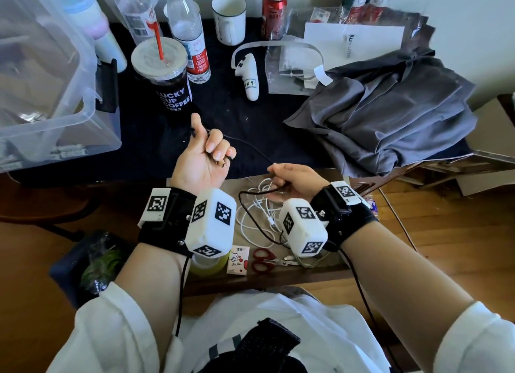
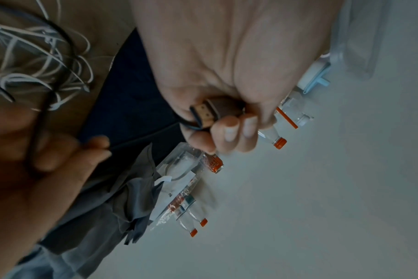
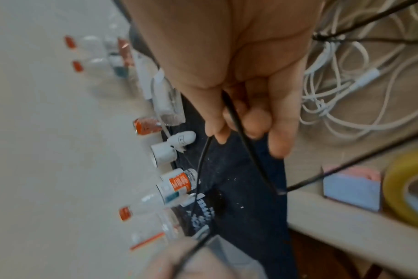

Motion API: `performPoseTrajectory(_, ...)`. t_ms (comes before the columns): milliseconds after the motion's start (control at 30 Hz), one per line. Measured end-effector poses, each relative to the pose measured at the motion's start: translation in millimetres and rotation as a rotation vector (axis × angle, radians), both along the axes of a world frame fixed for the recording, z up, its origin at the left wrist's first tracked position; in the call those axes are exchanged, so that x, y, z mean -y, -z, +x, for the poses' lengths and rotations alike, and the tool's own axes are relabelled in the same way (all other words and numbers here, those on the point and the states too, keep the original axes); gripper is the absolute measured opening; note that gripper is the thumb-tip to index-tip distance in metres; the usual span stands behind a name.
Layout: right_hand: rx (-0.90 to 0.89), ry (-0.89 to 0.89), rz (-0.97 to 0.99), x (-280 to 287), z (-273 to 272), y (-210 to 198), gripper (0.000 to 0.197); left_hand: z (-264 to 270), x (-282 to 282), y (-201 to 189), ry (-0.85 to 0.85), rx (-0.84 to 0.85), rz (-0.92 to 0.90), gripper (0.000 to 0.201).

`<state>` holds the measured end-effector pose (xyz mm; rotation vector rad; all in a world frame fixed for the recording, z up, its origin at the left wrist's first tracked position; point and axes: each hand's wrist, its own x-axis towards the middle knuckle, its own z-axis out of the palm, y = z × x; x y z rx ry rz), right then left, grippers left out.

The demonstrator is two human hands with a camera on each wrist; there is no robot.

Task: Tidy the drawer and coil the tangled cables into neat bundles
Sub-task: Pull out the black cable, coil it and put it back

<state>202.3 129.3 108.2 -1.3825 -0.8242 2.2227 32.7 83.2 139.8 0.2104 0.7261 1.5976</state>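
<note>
A thin black cable (image 1: 250,145) runs across the dark table top between my two hands. My left hand (image 1: 207,149), palm up above the table edge, curls its fingers round the cable's flat plug (image 2: 204,114). My right hand (image 1: 289,177) pinches the same black cable (image 3: 241,132) just above the open drawer (image 1: 278,278). A tangle of white cables (image 1: 259,214) lies loose in the drawer, with a loop of the black cable across it. The white cables (image 3: 346,90) lie uncoiled.
The drawer also holds red scissors (image 1: 263,261), a yellow tape roll (image 3: 408,188), a small packet (image 1: 238,259) and a pink-blue block (image 3: 353,190). On the table stand a clear bin (image 1: 41,80), a coffee cup (image 1: 164,74), bottles, a white controller (image 1: 248,74) and grey cloth (image 1: 390,108).
</note>
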Motion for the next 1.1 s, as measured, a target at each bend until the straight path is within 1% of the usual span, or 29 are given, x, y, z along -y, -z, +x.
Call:
performPoseTrajectory(33, -0.018, 0.036, -0.006, -0.1, -0.2, -1.0, 0.016, -0.4, -0.2, 1.6, 0.001, -0.011, -0.002, 0.029)
performPoseTrajectory(133, -0.078, 0.139, -0.045, -2.5, 2.8, 0.6, 0.020, -0.7, -0.2, 4.2, -0.002, -0.031, -0.009, 0.026)
performPoseTrajectory(200, -0.003, 0.081, -0.006, -5.0, 6.0, 3.2, 0.023, -1.5, 0.7, 4.5, 0.010, -0.055, 0.017, 0.028)
performPoseTrajectory(233, 0.087, 0.003, 0.064, -5.8, 7.0, 6.7, 0.024, -2.3, 1.3, 5.0, 0.024, -0.076, 0.027, 0.038)
performPoseTrajectory(267, 0.197, -0.106, 0.167, -5.6, 7.1, 10.7, 0.023, -2.9, 1.6, 5.3, 0.040, -0.101, 0.039, 0.048)
performPoseTrajectory(300, 0.313, -0.239, 0.288, -4.2, 6.4, 13.0, 0.023, -3.3, 1.4, 5.9, 0.055, -0.133, 0.052, 0.053)
performPoseTrajectory(367, 0.529, -0.529, 0.542, -1.4, 4.1, 14.6, 0.026, -2.5, 0.0, 5.6, 0.077, -0.203, 0.077, 0.054)
performPoseTrajectory(433, 0.689, -0.811, 0.712, 3.2, 1.1, 9.4, 0.027, -1.1, -2.1, 7.0, 0.097, -0.275, 0.085, 0.049)
performPoseTrajectory(467, 0.735, -0.905, 0.766, 5.7, -0.2, 5.0, 0.028, -0.5, -2.7, 7.7, 0.103, -0.312, 0.082, 0.048)
performPoseTrajectory(533, 0.781, -0.987, 0.850, 8.3, -3.1, -2.1, 0.030, 0.3, -2.4, 10.2, 0.116, -0.383, 0.062, 0.046)
performPoseTrajectory(667, 0.806, -1.014, 0.996, 10.4, -6.5, -17.5, 0.027, 0.7, -1.3, 15.6, 0.124, -0.469, -0.017, 0.047)
performPoseTrajectory(800, 0.739, -0.961, 1.140, 5.4, -5.5, -37.4, 0.021, 2.1, 1.3, 23.8, 0.154, -0.548, -0.118, 0.049)
performPoseTrajectory(933, 0.715, -0.992, 1.283, 0.4, -7.3, -46.2, 0.022, 8.9, 5.4, 29.4, 0.221, -0.549, -0.207, 0.053)
performPoseTrajectory(967, 0.705, -0.990, 1.312, -0.1, -7.9, -47.2, 0.022, 10.7, 6.1, 30.7, 0.234, -0.587, -0.228, 0.055)
performPoseTrajectory(1000, 0.685, -0.973, 1.327, -0.5, -8.3, -47.6, 0.022, 11.5, 6.3, 33.9, 0.254, -0.660, -0.254, 0.057)
performPoseTrajectory(1067, 0.617, -0.897, 1.342, -0.4, -8.8, -49.0, 0.019, 10.9, 8.7, 39.5, 0.327, -0.801, -0.274, 0.061)
performPoseTrajectory(1100, 0.589, -0.853, 1.349, -0.3, -8.8, -49.5, 0.017, 11.8, 11.3, 38.8, 0.373, -0.837, -0.280, 0.061)
